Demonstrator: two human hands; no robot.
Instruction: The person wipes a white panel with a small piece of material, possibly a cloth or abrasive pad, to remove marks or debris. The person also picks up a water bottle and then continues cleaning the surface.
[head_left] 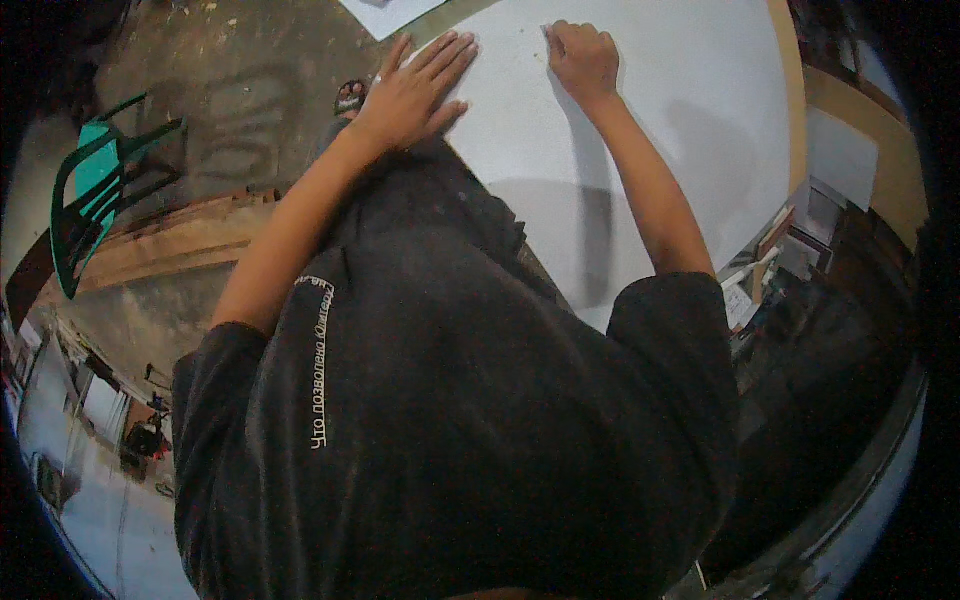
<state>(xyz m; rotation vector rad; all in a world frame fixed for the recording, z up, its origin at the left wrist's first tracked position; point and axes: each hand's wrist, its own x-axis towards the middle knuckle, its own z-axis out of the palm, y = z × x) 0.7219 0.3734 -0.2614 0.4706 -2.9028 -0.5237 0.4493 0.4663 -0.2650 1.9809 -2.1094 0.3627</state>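
Note:
A large white sheet or board (690, 60) with a smooth surface spreads out in front of me. My left hand (418, 88) rests flat near its left edge, fingers stretched out and slightly apart, thumb pointing to the right. Farther right, my right hand (583, 62) is closed on top of the white surface, its fingers curled in and the thumb side facing left. Whatever it may pinch is too small or hidden to make out. A few tiny specks lie on the white surface just left of the right hand.
A green chair (95, 190) stands on the grey floor at left. Beside it are wooden boards (180, 232). Another white sheet (390, 12) lies at the far edge. A tan strip (790, 90) borders the white surface at right, with papers and frames (810, 240) past it.

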